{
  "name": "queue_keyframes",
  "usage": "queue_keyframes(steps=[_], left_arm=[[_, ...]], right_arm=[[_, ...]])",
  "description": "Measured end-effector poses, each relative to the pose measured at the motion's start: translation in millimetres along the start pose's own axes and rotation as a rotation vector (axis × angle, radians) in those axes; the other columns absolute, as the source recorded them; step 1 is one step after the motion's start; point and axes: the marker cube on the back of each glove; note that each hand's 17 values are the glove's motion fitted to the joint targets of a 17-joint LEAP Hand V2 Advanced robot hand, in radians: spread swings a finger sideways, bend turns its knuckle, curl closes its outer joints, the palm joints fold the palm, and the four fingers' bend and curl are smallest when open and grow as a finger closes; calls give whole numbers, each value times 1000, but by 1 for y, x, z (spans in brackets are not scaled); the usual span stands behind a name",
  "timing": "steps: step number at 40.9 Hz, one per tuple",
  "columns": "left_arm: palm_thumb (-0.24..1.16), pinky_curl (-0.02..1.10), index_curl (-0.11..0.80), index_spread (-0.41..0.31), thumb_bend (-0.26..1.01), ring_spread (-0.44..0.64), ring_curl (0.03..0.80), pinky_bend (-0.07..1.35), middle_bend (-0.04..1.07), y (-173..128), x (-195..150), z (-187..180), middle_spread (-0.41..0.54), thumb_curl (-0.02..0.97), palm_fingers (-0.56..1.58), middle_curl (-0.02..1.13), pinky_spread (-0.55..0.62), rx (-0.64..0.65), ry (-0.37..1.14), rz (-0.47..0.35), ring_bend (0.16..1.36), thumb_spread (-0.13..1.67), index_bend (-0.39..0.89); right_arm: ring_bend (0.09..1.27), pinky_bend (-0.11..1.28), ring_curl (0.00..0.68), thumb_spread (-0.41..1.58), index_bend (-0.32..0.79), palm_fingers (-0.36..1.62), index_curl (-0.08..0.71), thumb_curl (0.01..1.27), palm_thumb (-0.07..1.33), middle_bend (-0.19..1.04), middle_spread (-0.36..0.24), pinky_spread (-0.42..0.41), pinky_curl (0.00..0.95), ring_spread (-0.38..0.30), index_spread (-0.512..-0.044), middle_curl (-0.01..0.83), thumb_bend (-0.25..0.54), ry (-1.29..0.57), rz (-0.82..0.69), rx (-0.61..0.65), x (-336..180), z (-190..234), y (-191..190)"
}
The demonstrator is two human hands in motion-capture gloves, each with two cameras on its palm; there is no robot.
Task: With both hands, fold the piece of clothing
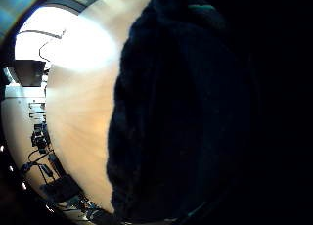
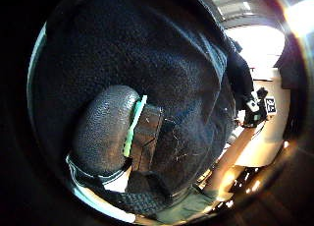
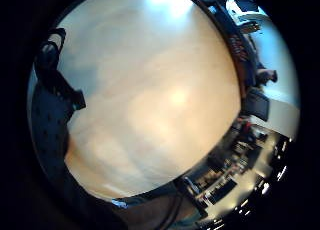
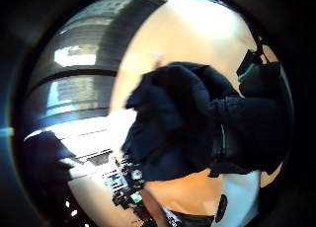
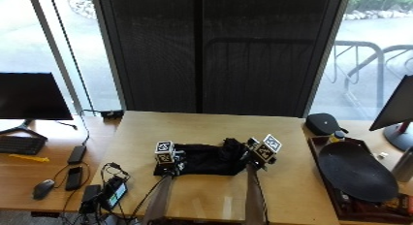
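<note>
A black fleece garment (image 5: pixel 206 161) lies bunched across the middle of the light wooden table (image 5: pixel 194 128). My left hand (image 5: pixel 166 163) is at its left end. In the left thumb side view a gloved finger (image 2: pixel 105 132) is curled against the cloth (image 2: pixel 171 64), pinching it. The same cloth (image 1: pixel 186 112) fills half of the left little finger side view. My right hand (image 5: pixel 257 158) is at the garment's right end, where the cloth humps up. The right thumb side view shows the crumpled garment (image 4: pixel 168 128) running from its curled fingers (image 4: pixel 256 113), a little above the table.
A dark oval tray (image 5: pixel 355 171), a black pouch (image 5: pixel 323 123) and a small bottle (image 5: pixel 335 136) stand at the right. Phones (image 5: pixel 74 174), cables (image 5: pixel 109 191) and a mouse (image 5: pixel 44 187) lie at the left, near a monitor (image 5: pixel 32 96). Bare tabletop (image 3: pixel 150 90) lies beyond the garment.
</note>
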Motion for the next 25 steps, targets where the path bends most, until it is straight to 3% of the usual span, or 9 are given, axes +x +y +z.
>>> queue_keyframes(steps=[4, 7, 11, 12, 13, 14, 17, 21, 25], left_arm=[[137, 359, 382, -117, -20, 238, 355, 417, 177, 6, -5, -2, 16, 267, 335, 374, 333, -23, -1, -37, 433, 1171, 162], [134, 361, 383, -117, -19, 239, 353, 418, 178, 4, -7, -4, 17, 267, 333, 374, 335, 41, 42, -39, 435, 1175, 160], [142, 361, 352, -105, -16, 220, 357, 414, 255, 5, -7, -10, -9, 270, 375, 395, 322, 136, 234, -28, 469, 1176, 85], [166, 360, 338, -104, -3, 200, 359, 412, 283, 6, -7, -13, -23, 276, 409, 401, 313, 157, 293, -16, 490, 1180, 60], [146, 361, 346, -103, -19, 222, 346, 421, 221, 6, -6, -16, -4, 272, 344, 378, 326, 180, 363, 3, 464, 1177, 116], [181, 363, 327, -102, 2, 183, 373, 409, 306, 6, -6, -19, -34, 278, 419, 417, 308, 203, 444, 23, 518, 1187, 53], [225, 350, 282, -109, 12, 111, 374, 380, 374, 3, -13, -23, -69, 287, 502, 421, 288, 259, 617, 17, 594, 1202, 9], [257, 359, 254, -117, 12, 65, 391, 386, 413, 0, -22, -21, -89, 292, 506, 443, 269, 286, 658, -25, 631, 1217, 29], [284, 366, 235, -121, 10, 38, 401, 387, 430, 3, -17, -34, -101, 297, 516, 454, 243, 334, 697, 18, 659, 1237, 51]], right_arm=[[702, 676, 463, 858, 147, 1139, 226, 463, 947, 448, -219, -303, 357, -231, -280, 518, -15, -251, -191, 15, -49, -5, -1], [695, 674, 463, 806, 125, 1153, 233, 484, 954, 431, -217, -310, 357, -233, -279, 518, -22, -268, -229, -14, -74, 12, -15], [729, 673, 472, 743, 91, 1173, 228, 513, 970, 425, -211, -327, 361, -237, -274, 524, -21, -267, -300, 31, -118, 18, -19], [735, 674, 476, 732, 84, 1171, 227, 519, 971, 425, -207, -332, 362, -234, -273, 526, -23, -267, -315, 46, -127, 14, -13], [727, 674, 474, 724, 93, 1170, 229, 524, 968, 423, -208, -329, 363, -236, -273, 527, -25, -267, -330, 57, -136, 8, -4], [737, 674, 480, 712, 85, 1170, 227, 531, 975, 424, -205, -335, 363, -234, -272, 529, -22, -266, -348, 67, -146, 1, 8], [744, 672, 485, 692, 85, 1171, 226, 545, 975, 430, -199, -339, 365, -234, -275, 535, -25, -253, -412, 93, -178, -16, 43], [741, 679, 489, 678, 84, 1167, 223, 560, 972, 432, -196, -342, 371, -232, -275, 541, -28, -238, -500, 115, -214, -21, 72], [732, 692, 490, 675, 87, 1164, 222, 571, 977, 421, -189, -345, 375, -235, -276, 542, -26, -208, -561, 125, -240, -20, 100]])
